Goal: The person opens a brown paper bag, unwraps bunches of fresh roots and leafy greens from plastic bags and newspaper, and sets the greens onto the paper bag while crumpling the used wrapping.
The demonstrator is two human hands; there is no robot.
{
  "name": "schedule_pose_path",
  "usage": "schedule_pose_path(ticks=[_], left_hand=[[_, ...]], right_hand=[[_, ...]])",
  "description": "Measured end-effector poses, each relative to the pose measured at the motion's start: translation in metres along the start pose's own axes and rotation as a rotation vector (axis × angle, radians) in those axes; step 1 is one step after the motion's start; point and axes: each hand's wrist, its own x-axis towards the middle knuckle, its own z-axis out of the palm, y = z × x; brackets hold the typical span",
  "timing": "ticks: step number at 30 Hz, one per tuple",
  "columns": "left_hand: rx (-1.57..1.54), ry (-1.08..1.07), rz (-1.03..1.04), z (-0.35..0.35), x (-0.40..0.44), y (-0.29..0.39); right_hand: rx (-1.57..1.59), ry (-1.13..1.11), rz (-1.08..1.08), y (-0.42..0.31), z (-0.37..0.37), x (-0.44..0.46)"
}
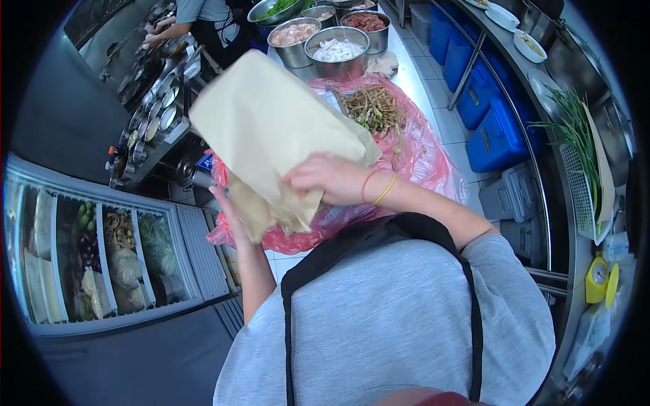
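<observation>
We hold a pale paper bag (271,122) up in front of us, tilted, over the near left part of the pink plastic (433,159) spread on the surface (404,61). Our right hand (325,179), a red and a yellow band on its wrist, has its fingers bent and pinches the bag near its crumpled lower end. Our left hand (233,213) is at the bag's lower left side with a finger or thumb stretched up; the bag hides the rest, so we cannot tell whether it grips.

Just beyond the bag, to the right, a heap of brown and green stems (376,111) lies on the plastic. Past it, metal bowls hold white pieces (337,51), pale pink pieces (294,34) and dark red pieces (364,21). A cloth (384,64) lies beside the nearest bowl (338,66).
</observation>
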Motion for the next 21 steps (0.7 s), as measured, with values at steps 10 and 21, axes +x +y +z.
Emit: schedule_pose_path(ticks=[10, 21], left_hand=[[0.810, 0.328, 0.314, -0.060, -0.009, 0.062], [0.753, 0.386, 0.181, -0.135, -0.021, 0.063]], right_hand=[[0.385, 0.301, 0.156, 0.024, -0.023, -0.041], [0.172, 0.278, 0.529, 0.076, 0.010, -0.085]])
